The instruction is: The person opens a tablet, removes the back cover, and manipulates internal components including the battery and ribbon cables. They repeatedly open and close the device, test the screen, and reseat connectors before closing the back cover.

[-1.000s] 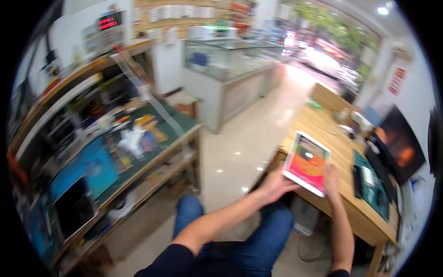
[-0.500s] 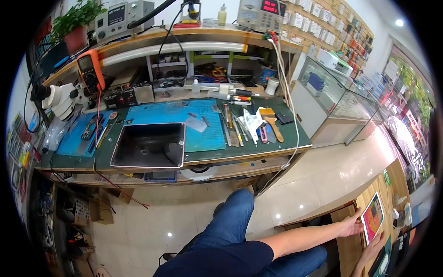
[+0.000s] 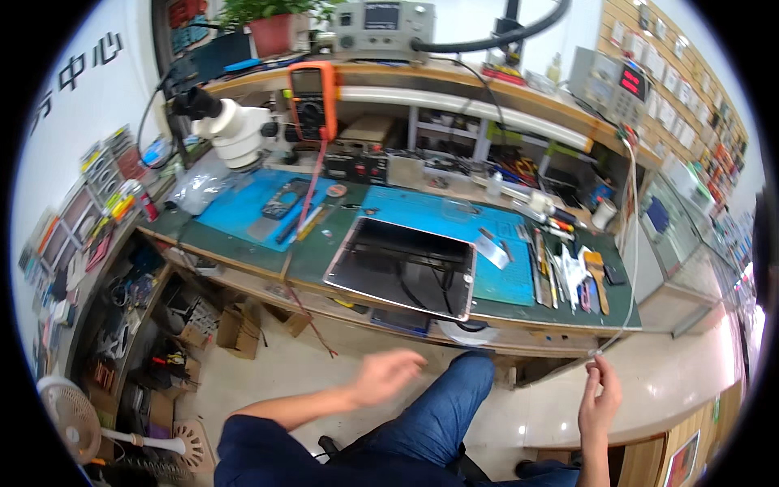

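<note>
Grip: two hands, well apart; left hand [image 3: 389,377] blurred, fingers loosely extended, holding nothing visible; right hand [image 3: 599,399] raised, fingers loosely bent, seemingly empty.
Lit tablet: one [image 3: 683,464], near right, on the wooden table [image 3: 645,464].
Dark tablet: one [image 3: 402,268], on the workbench's near edge, beyond the left hand.
Cable: one, white [image 3: 634,252], near the right fingertips; contact cannot be told.
Blue mats: two [image 3: 511,286], left and right.
Pot: one, reddish [image 3: 270,35], far left, holding one green plant [image 3: 258,8].
</note>
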Demonstrator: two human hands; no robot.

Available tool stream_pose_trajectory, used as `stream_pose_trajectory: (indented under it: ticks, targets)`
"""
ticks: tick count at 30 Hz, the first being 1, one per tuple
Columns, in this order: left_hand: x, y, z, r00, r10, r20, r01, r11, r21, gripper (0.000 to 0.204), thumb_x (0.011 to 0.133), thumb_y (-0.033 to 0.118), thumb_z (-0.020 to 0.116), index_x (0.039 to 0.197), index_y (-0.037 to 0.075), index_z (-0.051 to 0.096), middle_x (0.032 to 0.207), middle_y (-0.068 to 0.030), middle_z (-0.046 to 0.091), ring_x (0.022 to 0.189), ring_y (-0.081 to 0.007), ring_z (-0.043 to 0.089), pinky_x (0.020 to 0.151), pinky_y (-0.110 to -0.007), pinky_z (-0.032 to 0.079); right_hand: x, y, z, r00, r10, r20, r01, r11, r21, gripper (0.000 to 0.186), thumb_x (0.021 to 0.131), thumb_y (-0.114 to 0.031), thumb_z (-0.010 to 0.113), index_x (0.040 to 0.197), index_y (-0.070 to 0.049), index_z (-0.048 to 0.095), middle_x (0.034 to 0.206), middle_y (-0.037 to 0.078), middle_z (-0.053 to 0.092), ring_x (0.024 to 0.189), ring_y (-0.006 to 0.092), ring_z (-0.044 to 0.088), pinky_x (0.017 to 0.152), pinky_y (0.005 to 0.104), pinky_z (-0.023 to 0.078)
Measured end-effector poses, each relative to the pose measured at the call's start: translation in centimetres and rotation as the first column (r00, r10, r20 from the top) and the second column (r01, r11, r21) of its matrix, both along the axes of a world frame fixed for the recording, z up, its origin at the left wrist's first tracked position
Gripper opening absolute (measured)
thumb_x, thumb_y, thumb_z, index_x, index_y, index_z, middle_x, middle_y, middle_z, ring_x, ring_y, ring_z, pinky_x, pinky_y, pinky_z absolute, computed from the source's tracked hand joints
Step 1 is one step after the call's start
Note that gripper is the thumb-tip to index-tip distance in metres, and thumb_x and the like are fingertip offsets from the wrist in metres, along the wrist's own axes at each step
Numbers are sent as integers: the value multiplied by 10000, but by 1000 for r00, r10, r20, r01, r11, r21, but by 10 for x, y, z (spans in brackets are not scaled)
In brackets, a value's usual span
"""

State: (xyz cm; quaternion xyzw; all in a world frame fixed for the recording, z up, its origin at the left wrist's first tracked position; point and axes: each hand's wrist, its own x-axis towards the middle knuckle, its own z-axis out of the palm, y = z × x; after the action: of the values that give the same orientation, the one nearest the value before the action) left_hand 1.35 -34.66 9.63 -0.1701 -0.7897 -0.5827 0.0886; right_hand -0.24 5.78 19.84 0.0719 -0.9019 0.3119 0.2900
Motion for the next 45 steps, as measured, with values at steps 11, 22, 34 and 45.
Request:
stream_pose_trajectory:
  ticks: [11,22,34,45]
  targets:
    - [-212,-241,247,808,582,97,-528,641,557,718,1064,430,493,1499,-115,319,1554,-242,403,1446,-316,401,1199,-393,327,-78,-84,17,965,262,4,-262,964,-46,224,990,-54,593,1194,11,660,999,154,734,921,283,713,829,359,543]
    - [-357,-344,261,845,319,430,-534,542,649,399,1061,369,463,1086,58,712,977,-100,752,932,-271,721,910,-505,567,-191,-109,17,968,212,133,-234,956,175,176,887,-127,720,1052,-64,716,902,92,669,837,287,642,716,396,520]
    - [-296,-267,243,740,647,183,-607,526,595,543,1089,419,442,1479,41,436,1468,-137,503,1378,-228,466,1199,-394,305,-264,-165,35,896,160,415,-358,812,461,571,774,-497,821,1061,-36,648,1017,143,707,1000,319,669,919,413,521]
    - [-42,-152,81,839,437,-326,-545,669,-505,949,908,560,683,1537,-30,290,1548,-232,409,1455,-414,366,1222,-538,242,-335,-121,8,788,451,419,-360,890,-280,273,889,-140,755,1137,-43,697,860,84,722,758,152,667,697,307,539]
